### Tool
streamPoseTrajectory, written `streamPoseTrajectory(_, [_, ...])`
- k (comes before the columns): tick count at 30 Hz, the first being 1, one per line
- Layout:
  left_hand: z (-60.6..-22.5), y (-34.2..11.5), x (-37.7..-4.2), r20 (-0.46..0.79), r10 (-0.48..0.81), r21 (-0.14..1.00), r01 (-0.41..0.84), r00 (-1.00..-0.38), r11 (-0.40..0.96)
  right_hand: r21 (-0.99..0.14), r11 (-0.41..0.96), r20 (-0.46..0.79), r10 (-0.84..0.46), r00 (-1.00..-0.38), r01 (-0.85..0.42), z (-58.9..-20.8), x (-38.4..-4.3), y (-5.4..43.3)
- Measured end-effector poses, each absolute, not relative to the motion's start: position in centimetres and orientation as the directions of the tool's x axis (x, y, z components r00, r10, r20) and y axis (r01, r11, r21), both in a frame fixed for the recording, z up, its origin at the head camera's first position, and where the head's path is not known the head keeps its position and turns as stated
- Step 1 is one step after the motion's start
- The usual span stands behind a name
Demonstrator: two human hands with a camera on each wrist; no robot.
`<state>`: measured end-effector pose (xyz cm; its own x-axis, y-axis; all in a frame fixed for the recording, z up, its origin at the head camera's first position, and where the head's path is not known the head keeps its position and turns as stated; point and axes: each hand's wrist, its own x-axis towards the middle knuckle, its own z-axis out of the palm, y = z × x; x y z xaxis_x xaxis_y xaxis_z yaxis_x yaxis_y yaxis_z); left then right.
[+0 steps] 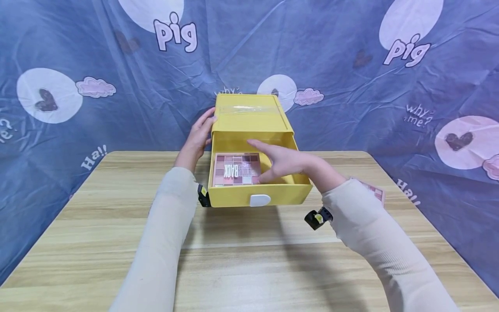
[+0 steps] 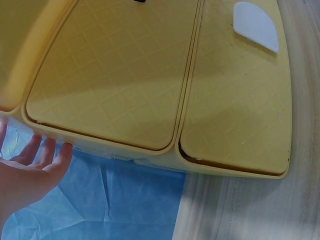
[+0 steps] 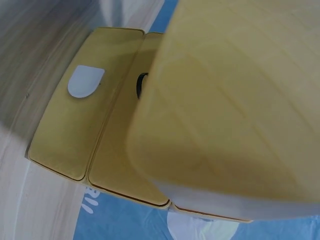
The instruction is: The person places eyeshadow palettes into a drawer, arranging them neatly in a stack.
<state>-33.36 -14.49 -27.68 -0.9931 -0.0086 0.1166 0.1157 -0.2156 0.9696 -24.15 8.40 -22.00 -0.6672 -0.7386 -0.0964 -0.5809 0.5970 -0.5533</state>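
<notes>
A yellow drawer cabinet (image 1: 249, 119) stands on the table with its top drawer (image 1: 230, 197) pulled out. Inside the drawer, at the left, lies an eyeshadow palette (image 1: 236, 170) with a clear printed lid. My left hand (image 1: 199, 136) rests against the cabinet's left side; in the left wrist view its fingers (image 2: 61, 159) touch the side wall. Over the drawer's right half is my right hand (image 1: 284, 162), thumb and fingers spread, holding nothing visible. Its lower fingertips are close to the palette's right edge; whether they touch cannot be told. The right wrist view hides that hand behind the drawer.
A second palette (image 1: 375, 193) lies on the table at the right, partly covered by my right sleeve. Closed lower drawers (image 2: 235, 100) with a white tab handle (image 2: 256, 25) show in the wrist views. A blue printed cloth (image 1: 156, 86) hangs behind the table.
</notes>
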Motion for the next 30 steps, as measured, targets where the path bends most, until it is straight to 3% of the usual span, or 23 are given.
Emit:
streamPoseTrajectory(5, [-27.8,-14.4,-33.4,0.122,-0.012,0.964,0.121,-0.992,-0.235,-0.608,0.599,-0.049,-0.684,-0.728,-0.522,-21.5,-23.8,9.1])
streamPoseTrajectory(19, [-27.6,-14.4,-33.2,0.121,-0.005,0.966,0.119,-0.993,-0.231,-0.8,0.374,0.208,-0.562,-0.801,-0.47,-20.4,-23.4,12.4])
streamPoseTrajectory(30, [-27.7,-14.5,-33.3,0.125,-0.004,0.966,0.122,-0.992,-0.227,-0.787,0.449,0.251,-0.394,-0.884,-0.423,-21.3,-23.2,15.8])
